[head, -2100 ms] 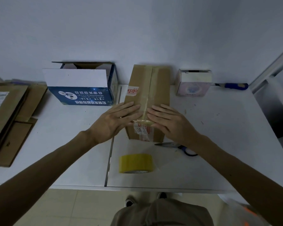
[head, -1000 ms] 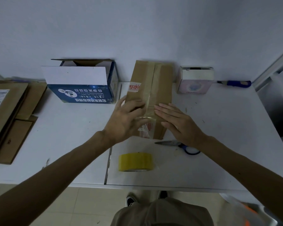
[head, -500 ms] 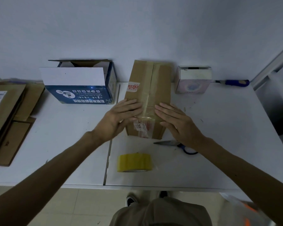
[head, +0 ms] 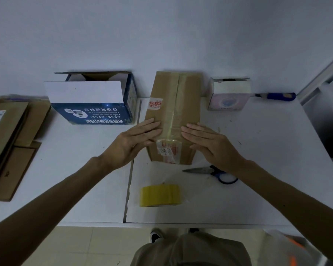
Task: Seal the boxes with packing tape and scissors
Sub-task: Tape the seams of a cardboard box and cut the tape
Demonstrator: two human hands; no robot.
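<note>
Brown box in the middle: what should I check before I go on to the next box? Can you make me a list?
1. Tape strip runs along the top seam of the brown box: ok.
2. Left hand and right hand lie flat on the box top, one on each side of the strip: ok.
3. Tape stuck down at the far end: cannot tell.
4. Tape roll lies free in front of the box: ok.
5. Scissors lie free, closed, by the right wrist: ok.
6. Blue box sealed: not ok, its top flaps are open.
</note>
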